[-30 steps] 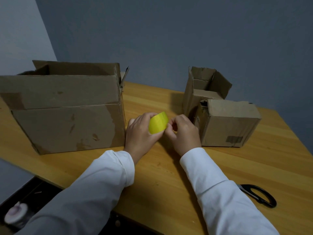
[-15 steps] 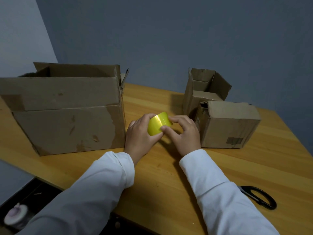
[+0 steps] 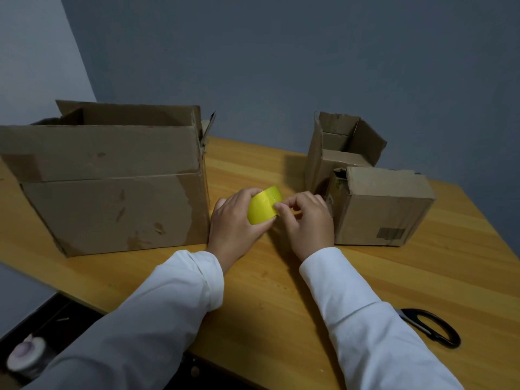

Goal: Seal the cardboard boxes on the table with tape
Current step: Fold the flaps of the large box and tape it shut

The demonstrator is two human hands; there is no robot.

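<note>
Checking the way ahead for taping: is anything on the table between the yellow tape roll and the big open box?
Nothing visible. The yellow tape roll, gripped by the left hand, sits right beside the large open cardboard box, with only bare table between.

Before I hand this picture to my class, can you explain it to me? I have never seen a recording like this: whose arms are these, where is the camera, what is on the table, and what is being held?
No machine here: a person in white sleeves wears a camera on the head, looking forward and down at their own hands. The left hand grips a yellow tape roll; the right hand picks at its surface with its fingertips, probably hunting for the loose end. On the wooden table stand a large open box at the left, a small open box at the back right, and a closed small box in front of it. Black scissors lie near the right sleeve.
</note>
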